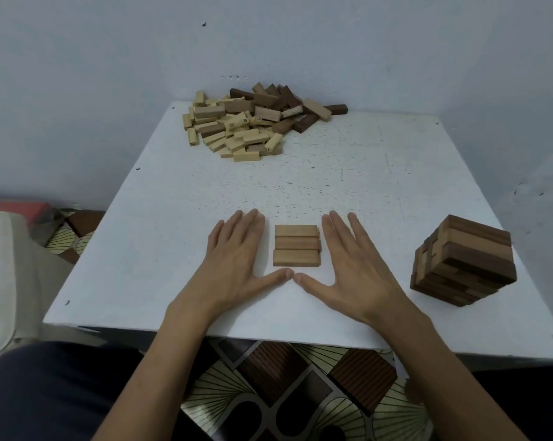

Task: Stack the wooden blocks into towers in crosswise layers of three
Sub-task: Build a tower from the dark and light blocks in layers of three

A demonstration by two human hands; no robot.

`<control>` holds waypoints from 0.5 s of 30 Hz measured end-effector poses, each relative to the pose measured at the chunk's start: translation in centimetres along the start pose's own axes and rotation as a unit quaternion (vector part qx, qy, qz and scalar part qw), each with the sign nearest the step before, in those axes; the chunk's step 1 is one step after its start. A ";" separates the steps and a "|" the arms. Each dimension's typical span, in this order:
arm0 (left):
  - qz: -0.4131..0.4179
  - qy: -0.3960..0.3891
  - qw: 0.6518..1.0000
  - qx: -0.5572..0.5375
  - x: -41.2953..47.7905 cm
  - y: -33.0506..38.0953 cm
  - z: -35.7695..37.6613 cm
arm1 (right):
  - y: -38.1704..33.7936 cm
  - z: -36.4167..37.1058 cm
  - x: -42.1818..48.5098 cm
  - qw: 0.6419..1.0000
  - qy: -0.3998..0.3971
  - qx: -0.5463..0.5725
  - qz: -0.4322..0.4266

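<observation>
Three light wooden blocks [296,245] lie flat side by side as one layer near the front of the white table [380,173]. My left hand [237,265] lies flat on the table just left of them, fingers straight. On their right, my right hand [348,268] lies flat the same way. The two thumb tips meet in front of the layer, and neither hand holds a block. A finished tower [462,265] of dark and light blocks in crosswise layers stands at the table's right edge. A loose pile of blocks [252,122] sits at the far edge.
The table stands in a corner of pale walls. A patterned floor [287,393] shows below its front edge. A pale cushion or seat [4,281] is at the left, beside the table. My dark-clothed leg [46,393] is at the lower left.
</observation>
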State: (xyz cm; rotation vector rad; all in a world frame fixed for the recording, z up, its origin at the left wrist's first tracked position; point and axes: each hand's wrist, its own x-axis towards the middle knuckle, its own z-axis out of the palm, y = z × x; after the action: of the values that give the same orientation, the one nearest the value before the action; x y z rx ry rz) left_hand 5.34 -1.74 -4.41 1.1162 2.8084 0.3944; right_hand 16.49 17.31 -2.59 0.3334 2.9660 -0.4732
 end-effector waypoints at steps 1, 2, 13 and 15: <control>-0.006 -0.015 1.000 0.012 -0.2 0.1 0.1 | 0.0 0.2 -0.1 1.000 0.001 -0.018 0.007; -0.007 -0.025 0.999 0.021 -0.4 0.3 0.3 | -0.1 0.4 -0.3 0.999 0.004 -0.031 0.009; 0.005 -0.006 0.998 0.061 -0.6 1.9 1.1 | -0.8 1.9 -0.2 0.997 0.027 -0.069 -0.020; 0.010 0.003 0.998 0.065 -0.5 1.9 1.2 | -0.9 2.0 -0.2 0.997 0.029 -0.062 -0.019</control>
State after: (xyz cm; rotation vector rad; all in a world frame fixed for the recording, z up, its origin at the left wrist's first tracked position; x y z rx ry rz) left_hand 7.19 -0.53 -5.10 1.1688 2.8660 0.2200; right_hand 16.63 15.84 -4.20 0.2818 3.0450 -0.2865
